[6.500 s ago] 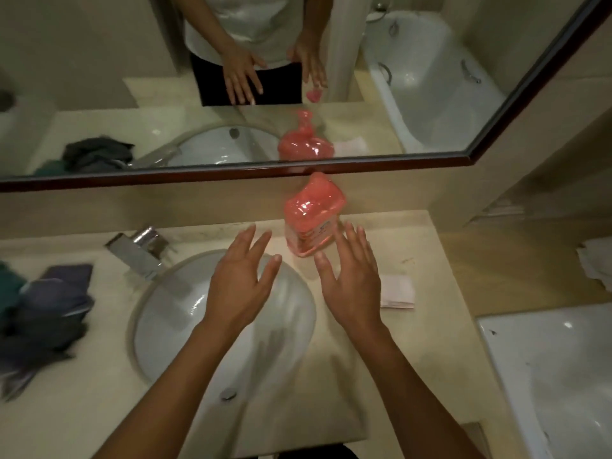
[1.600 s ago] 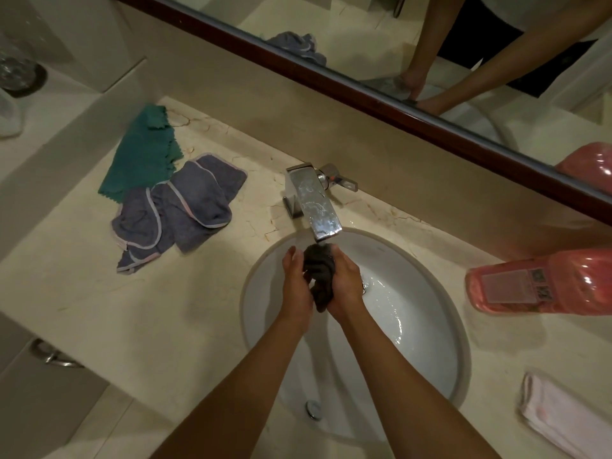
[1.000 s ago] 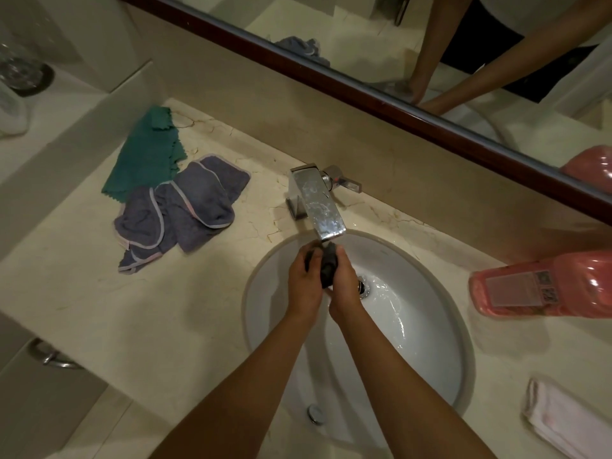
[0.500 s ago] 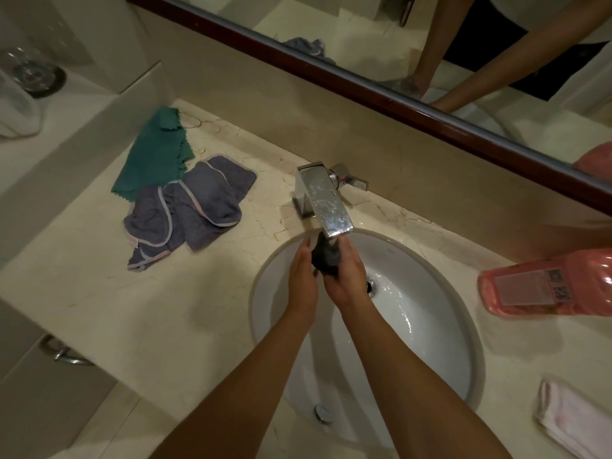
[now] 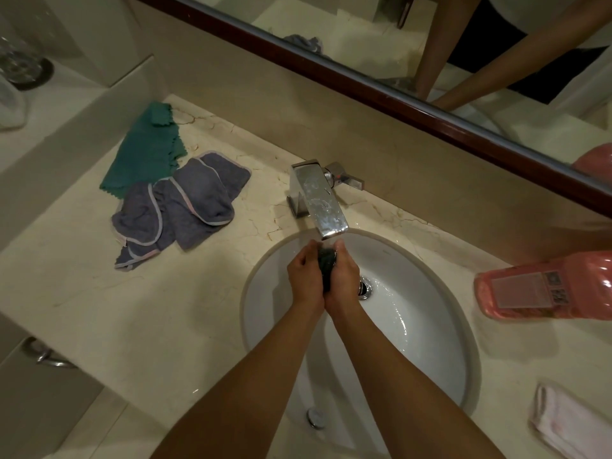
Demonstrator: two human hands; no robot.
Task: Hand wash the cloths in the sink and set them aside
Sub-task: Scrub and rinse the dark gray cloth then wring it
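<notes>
Over the white sink (image 5: 427, 329), right under the chrome faucet (image 5: 318, 202), I squeeze a small dark wet cloth (image 5: 327, 264) between both hands. My left hand (image 5: 305, 276) grips its left side and my right hand (image 5: 344, 279) wraps its right side, palms pressed together; most of the cloth is hidden between them. Water glistens in the basin near the drain (image 5: 364, 289). On the counter to the left lie grey cloths with pale trim (image 5: 185, 200) and a green cloth (image 5: 145, 150) partly under them.
A pink soap bottle (image 5: 546, 289) lies on its side right of the sink. A folded pale pink cloth (image 5: 569, 422) sits at the counter's front right. The mirror (image 5: 430, 44) runs along the back wall. A cabinet handle (image 5: 46, 356) shows below the counter's left edge.
Since a second ago my hands have kept the dark cloth bunched under the faucet spout, shifting slightly as they rub and squeeze it. 6.5 s ago both hands were empty and open above the sink.
</notes>
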